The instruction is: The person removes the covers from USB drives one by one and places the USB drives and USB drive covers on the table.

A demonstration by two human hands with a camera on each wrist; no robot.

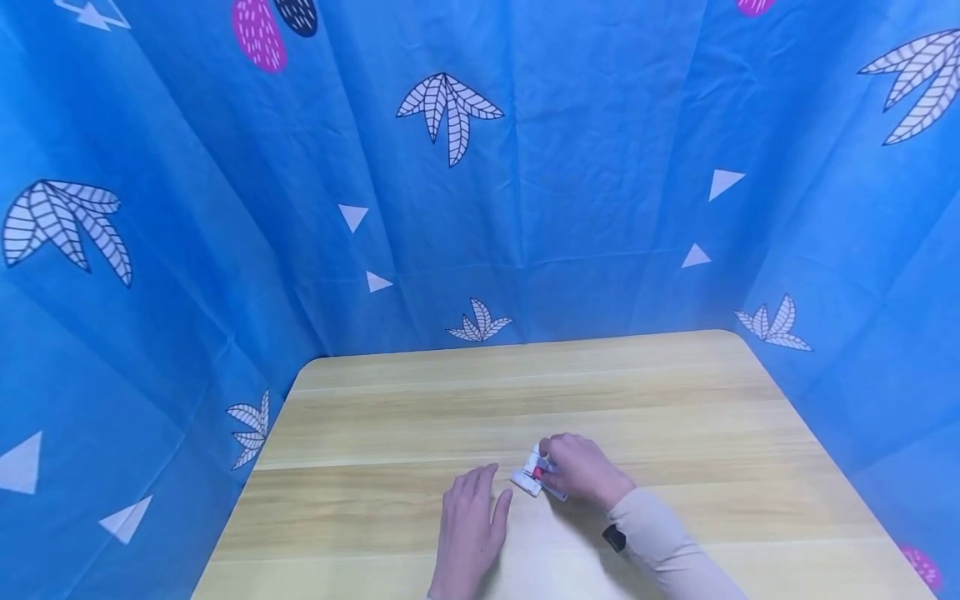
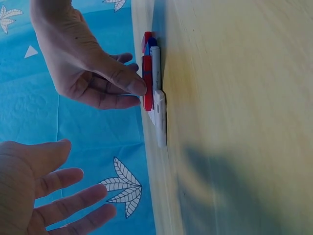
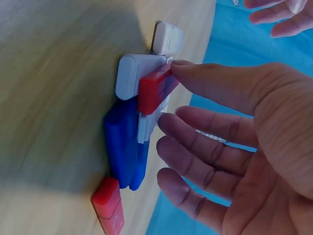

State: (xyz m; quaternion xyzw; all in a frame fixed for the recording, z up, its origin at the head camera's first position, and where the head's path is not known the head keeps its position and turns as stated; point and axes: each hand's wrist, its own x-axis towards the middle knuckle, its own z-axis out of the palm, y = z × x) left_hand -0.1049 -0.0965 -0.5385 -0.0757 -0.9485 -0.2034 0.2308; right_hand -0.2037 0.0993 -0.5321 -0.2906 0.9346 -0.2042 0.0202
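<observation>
My right hand [image 1: 587, 472] pinches a small red oblong piece [image 3: 155, 89] between thumb and fingertips, over a little cluster of similar plastic pieces on the table. In the right wrist view, a white rounded piece [image 3: 139, 73] lies beneath the red one, with a second white piece [image 3: 168, 38] beyond it. Blue pieces [image 3: 122, 147] lie side by side below, and another red piece [image 3: 108, 205] rests at the cluster's near end. To the left of the cluster, my left hand [image 1: 468, 529] holds nothing, its fingers spread loosely and the thumb apart.
The wood-grain table [image 1: 360, 417] has rounded far corners. A blue curtain [image 1: 600, 167] with leaf and triangle prints hangs around its back and sides. On the right wrist is a black band [image 1: 614, 537] beside a light sleeve [image 1: 667, 542].
</observation>
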